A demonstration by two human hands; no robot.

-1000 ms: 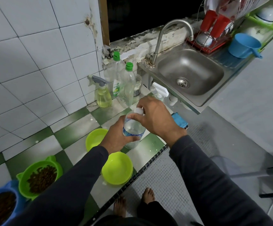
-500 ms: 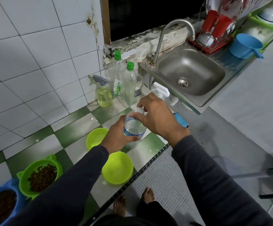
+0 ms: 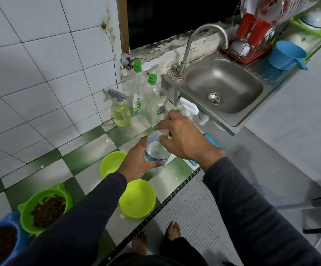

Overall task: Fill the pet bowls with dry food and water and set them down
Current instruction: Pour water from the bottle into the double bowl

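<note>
1. Barely any shift since earlier: right hand [image 3: 186, 139] still pinches white cap [image 3: 163, 133]; left hand [image 3: 136, 163] still grips water bottle [image 3: 156, 152] upright.
2. Two lime bowls [image 3: 136, 200] near-left on worktop [image 3: 75, 150].
3. Green kibble bowl [image 3: 44, 210], blue kibble bowl [image 3: 0, 244] far left.

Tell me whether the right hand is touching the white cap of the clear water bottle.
Touching. The head view shows the right hand with fingertips pinching the white cap atop the clear water bottle.
</note>
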